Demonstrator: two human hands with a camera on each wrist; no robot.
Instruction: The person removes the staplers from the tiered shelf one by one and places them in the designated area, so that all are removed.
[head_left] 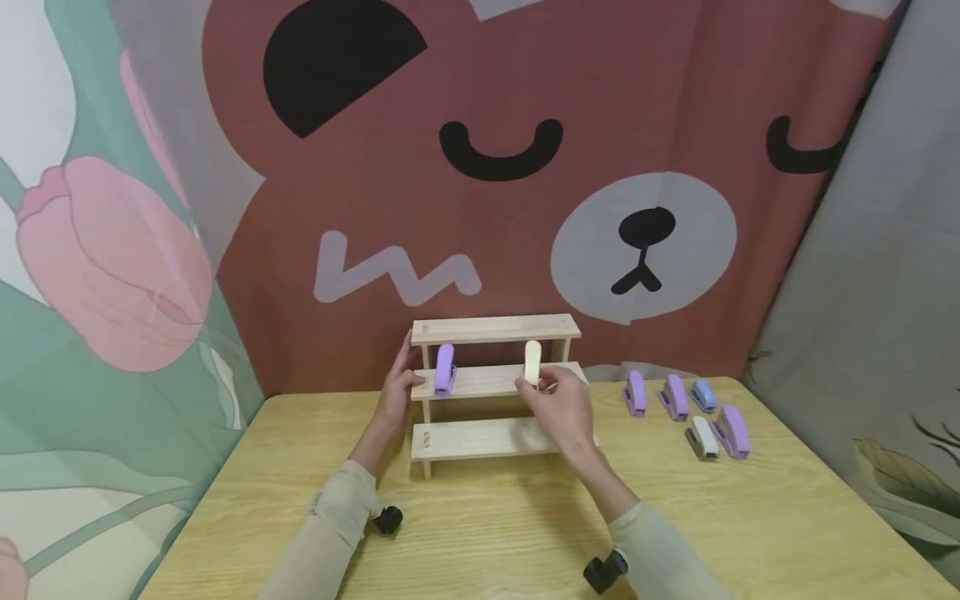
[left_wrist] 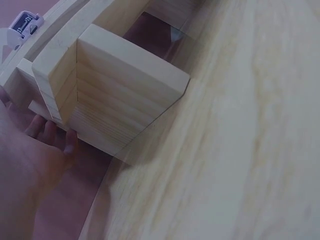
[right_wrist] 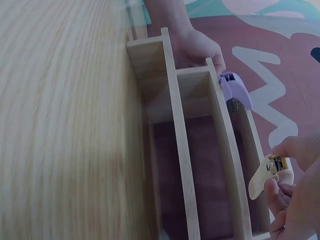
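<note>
A three-tier wooden shelf (head_left: 480, 439) stands on the table. My left hand (head_left: 394, 400) grips its left side, with the thumb at the middle tier's end and the other fingers reaching behind. In the left wrist view, the left hand's fingers (left_wrist: 49, 131) curl at the wooden side. Over the right part of the middle tier, my right hand (head_left: 561, 408) pinches a cream stapler (head_left: 532, 360) between thumb and fingers. The right wrist view shows the cream stapler (right_wrist: 262, 176) from its end. A purple stapler (head_left: 445, 369) stands on the middle tier's left part.
Right of the shelf, several more staplers stand on the table (head_left: 480, 533): purple ones (head_left: 635, 393), a small blue one (head_left: 703, 395) and a white-and-grey one (head_left: 702, 437). A curtain with a bear print (head_left: 510, 242) hangs close behind the shelf.
</note>
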